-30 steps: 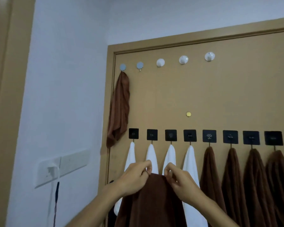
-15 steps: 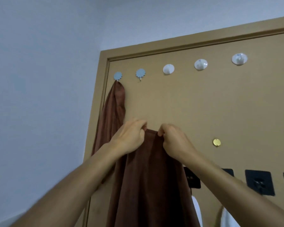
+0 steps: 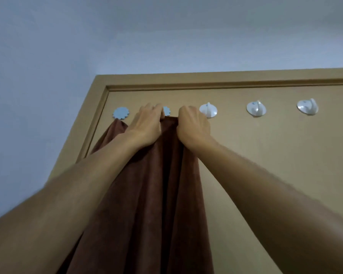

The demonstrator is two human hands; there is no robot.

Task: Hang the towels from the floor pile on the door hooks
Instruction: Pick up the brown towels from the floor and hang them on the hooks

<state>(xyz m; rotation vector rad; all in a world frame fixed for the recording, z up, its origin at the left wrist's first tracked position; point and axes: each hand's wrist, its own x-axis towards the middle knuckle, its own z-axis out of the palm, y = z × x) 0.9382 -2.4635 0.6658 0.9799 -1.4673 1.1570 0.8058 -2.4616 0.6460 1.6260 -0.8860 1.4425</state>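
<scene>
Both hands, left hand [image 3: 147, 127] and right hand [image 3: 193, 128], pinch the top edge of a plain brown towel [image 3: 156, 194], held up against the second blue hook [image 3: 166, 111] on the door [image 3: 265, 155]. No readable writing.

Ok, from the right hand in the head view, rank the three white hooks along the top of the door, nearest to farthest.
From the right hand:
1. Left white hook, just beside its knuckles.
2. Middle white hook, further right.
3. Right white hook, farthest right.
</scene>
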